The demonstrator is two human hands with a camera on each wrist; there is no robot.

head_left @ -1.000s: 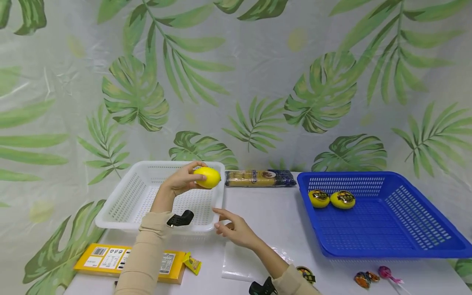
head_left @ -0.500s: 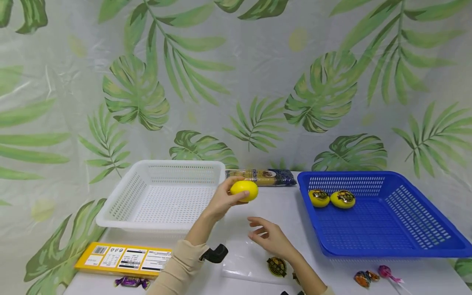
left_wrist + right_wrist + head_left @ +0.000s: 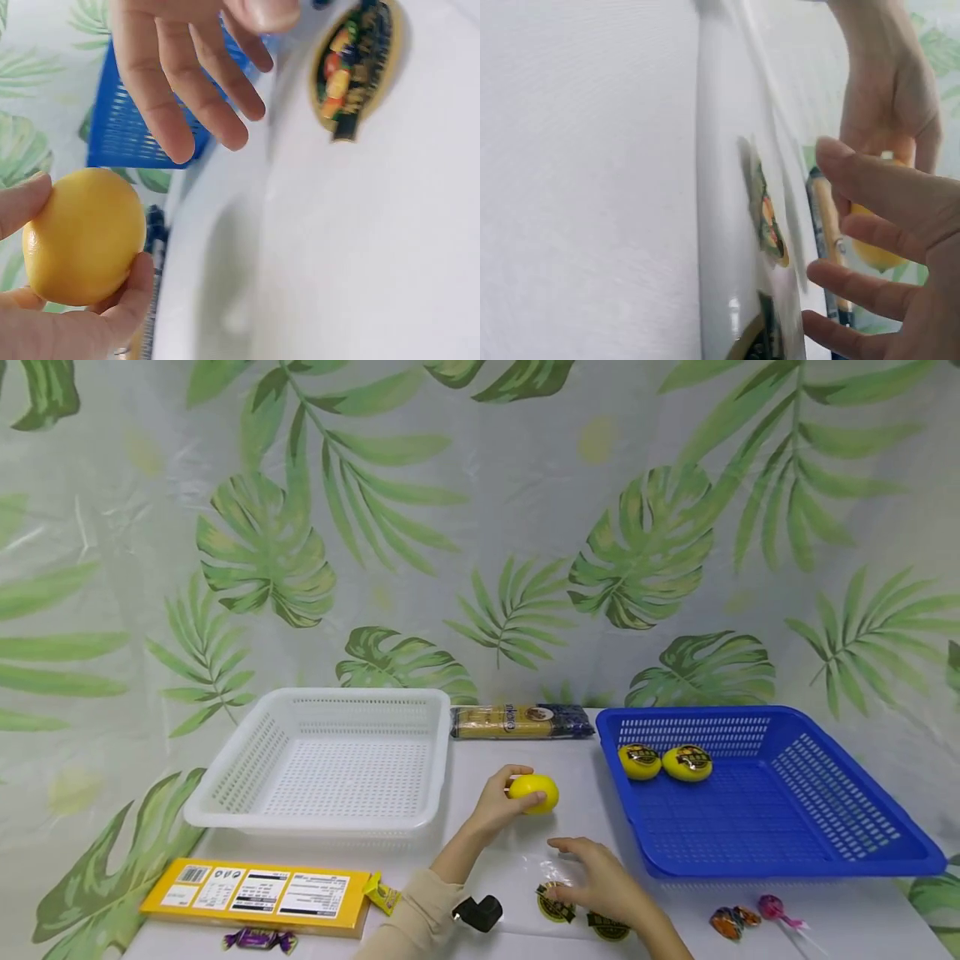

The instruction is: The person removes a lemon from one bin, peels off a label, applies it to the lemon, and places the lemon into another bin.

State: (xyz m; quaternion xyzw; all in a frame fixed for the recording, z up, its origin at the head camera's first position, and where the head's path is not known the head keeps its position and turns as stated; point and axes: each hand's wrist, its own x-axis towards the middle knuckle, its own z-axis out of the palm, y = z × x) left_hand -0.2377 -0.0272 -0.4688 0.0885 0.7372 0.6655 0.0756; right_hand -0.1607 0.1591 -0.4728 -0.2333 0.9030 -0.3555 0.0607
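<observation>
My left hand point(image 3: 493, 803) grips a plain yellow lemon point(image 3: 537, 795) above the middle of the table, between the two baskets. In the left wrist view the thumb and fingers curl round the lemon point(image 3: 86, 238). My right hand point(image 3: 603, 883) hovers over a clear plastic sheet point(image 3: 517, 910) with its fingers spread, apart from the lemon and holding nothing. Dark oval labels with gold edges, one label point(image 3: 557, 905) and another label point(image 3: 609, 928), lie on the sheet below it. Two lemons point(image 3: 687, 763) bearing such labels sit in the blue basket point(image 3: 637, 827).
To the left stands a white basket point(image 3: 315, 821). A spaghetti packet point(image 3: 517, 722) lies at the back, and a yellow box point(image 3: 247, 893) at the front left, near a purple candy point(image 3: 258, 939) and a yellow candy point(image 3: 382, 893). At front right are an orange-wrapped candy point(image 3: 727, 923) and a lollipop point(image 3: 771, 907).
My left hand has carried the lemon from above the white basket rightward and nearer to me. My right hand has moved right and down, over the labels.
</observation>
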